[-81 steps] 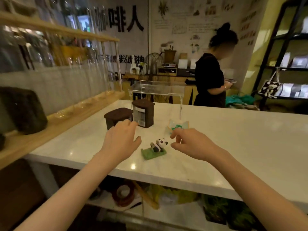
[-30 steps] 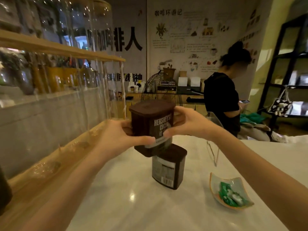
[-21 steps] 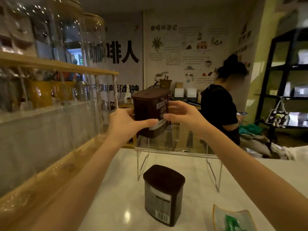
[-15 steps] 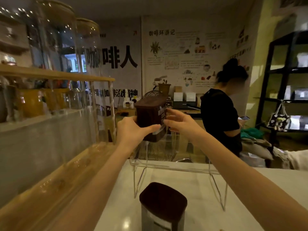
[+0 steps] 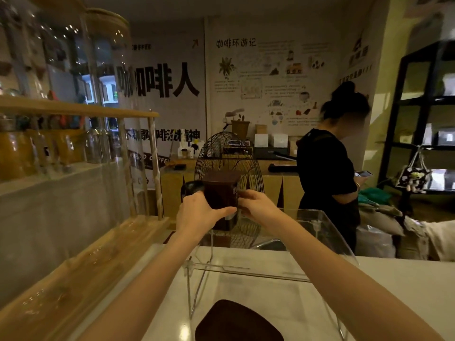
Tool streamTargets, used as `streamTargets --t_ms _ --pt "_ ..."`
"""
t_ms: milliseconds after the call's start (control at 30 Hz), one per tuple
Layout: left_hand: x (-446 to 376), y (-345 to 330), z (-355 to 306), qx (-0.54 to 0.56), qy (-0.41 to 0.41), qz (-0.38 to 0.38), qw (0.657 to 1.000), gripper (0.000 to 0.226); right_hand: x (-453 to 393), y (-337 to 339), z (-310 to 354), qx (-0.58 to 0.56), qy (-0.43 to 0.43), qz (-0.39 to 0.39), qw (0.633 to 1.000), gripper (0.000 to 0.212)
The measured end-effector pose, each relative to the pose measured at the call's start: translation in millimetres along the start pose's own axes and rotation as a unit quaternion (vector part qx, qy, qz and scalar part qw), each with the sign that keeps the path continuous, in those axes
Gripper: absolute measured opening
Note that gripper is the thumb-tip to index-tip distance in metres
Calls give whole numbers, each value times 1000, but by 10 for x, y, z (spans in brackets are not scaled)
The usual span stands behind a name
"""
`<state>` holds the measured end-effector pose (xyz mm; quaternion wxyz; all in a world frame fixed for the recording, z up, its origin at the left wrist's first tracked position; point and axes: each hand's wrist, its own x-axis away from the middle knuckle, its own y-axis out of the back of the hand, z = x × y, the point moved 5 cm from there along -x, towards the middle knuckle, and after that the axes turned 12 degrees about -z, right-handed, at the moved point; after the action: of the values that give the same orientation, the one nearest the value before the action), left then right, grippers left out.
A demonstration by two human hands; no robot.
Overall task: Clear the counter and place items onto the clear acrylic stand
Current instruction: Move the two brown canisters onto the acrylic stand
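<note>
You had the brown cocoa tub (image 5: pixel 222 195) upright at the far left corner of the clear acrylic stand (image 5: pixel 327 232), its base at the top panel, though whether it had landed I could not tell. Your left hand (image 5: pixel 197 212) and right hand (image 5: pixel 257 207) were clamped on its sides. You needed to keep it level, seat it flat and clear of the edge, then loosen both hands together. A second brown tub (image 5: pixel 236 323) waited on the white counter (image 5: pixel 394 291) below

Dim café — poster wall (image 5: pixel 266 77); black shelving (image 5: pixel 423 119)
</note>
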<state>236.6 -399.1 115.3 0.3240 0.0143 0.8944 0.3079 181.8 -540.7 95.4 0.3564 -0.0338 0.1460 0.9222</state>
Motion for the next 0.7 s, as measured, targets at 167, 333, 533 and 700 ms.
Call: streamTargets --t_ms 167,333,533,700 --pt "-4 -35 106 -69 -13 -5 997 74 26 -96 -73 -18 -10 22 1000 37" --pt "-21 -49 170 -79 -16 0 997 76 87 -157 -67 -1 0 49 999 49" --pt "-8 -32 128 -111 -23 -12 993 77 118 -156 -86 51 19 22 998 49" --pt "3 2 101 -132 -33 -16 991 79 131 -150 -88 88 32 17 995 49"
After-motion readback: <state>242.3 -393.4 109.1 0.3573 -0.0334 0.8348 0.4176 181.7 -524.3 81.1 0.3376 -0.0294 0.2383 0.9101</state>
